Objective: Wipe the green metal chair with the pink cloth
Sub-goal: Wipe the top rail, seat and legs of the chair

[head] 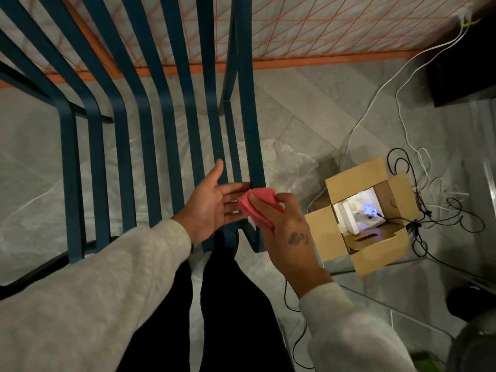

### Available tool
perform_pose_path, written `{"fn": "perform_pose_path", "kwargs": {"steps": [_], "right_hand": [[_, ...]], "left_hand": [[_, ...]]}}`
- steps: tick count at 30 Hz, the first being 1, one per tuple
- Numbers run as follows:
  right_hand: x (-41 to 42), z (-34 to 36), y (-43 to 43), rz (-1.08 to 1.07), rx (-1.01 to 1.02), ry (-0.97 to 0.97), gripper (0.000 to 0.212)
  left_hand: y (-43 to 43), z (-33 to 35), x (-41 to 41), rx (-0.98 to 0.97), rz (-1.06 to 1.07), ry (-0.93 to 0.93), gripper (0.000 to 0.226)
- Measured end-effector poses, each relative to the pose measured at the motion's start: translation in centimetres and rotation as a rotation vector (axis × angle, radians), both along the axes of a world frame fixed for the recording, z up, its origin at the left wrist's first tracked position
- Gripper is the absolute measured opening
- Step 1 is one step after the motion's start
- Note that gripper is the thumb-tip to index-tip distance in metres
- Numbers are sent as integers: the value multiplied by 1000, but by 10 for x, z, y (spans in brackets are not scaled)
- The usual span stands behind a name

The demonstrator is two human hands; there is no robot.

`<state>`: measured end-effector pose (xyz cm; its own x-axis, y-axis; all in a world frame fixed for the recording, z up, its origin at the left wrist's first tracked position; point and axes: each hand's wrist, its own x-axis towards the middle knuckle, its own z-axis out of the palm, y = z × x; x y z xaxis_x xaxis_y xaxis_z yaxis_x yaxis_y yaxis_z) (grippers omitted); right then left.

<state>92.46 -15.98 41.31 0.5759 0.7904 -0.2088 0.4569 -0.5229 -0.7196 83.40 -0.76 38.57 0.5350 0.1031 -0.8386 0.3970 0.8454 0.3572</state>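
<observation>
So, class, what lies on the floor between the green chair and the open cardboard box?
Crumpled clear plastic, shown in the head view.

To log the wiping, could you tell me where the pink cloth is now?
Head view, near centre: the pink cloth is held in the right hand, beside the left hand, by the chair's rightmost slat.

A: Floor?
B: Grey marble tile floor [290, 108], dim light. Open cardboard box [349, 178] at right, blue glow inside; black and white cables [418, 224] tangled beside it.
A: Far side?
B: Orange-gridded mattress [335, 25].
</observation>
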Motion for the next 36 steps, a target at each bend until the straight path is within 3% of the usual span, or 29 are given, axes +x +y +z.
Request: {"fn": "perform_pose_path", "kwargs": {"steps": [2,5,11,15,21,23,26,29,33,36], "right_hand": [[3,0,18,5,85,-109,46],[8,-12,42,-53,87,-76,45],[-25,-23,-14,73,-112,-290,54],[-32,-21,-27,28,-111,-248,48],[-5,-15,22,72,-58,-352,34],[4,-6,46,210,-210,-555,34],[15,11,77,637,-528,-847,32],[15,23,85,978,-637,-1080,29],[-11,20,58,1186,-785,-915,39],[-23,21,38,1194,-823,-823,46]], "left_hand": [[0,-2,1,-5,6,-7,88],[-3,-5,1,-9,31,-1,87],[0,-4,-4,9,9,5,85],[3,-2,-5,-6,-5,-21,84],[3,-6,-5,-16,5,-12,83],[4,-7,-6,1,34,6,78],[9,-9,-13,25,70,29,77],[14,-11,-25,15,94,42,78],[13,-9,-33,46,22,58,71],[16,-6,-39,128,-87,103,53]]}}
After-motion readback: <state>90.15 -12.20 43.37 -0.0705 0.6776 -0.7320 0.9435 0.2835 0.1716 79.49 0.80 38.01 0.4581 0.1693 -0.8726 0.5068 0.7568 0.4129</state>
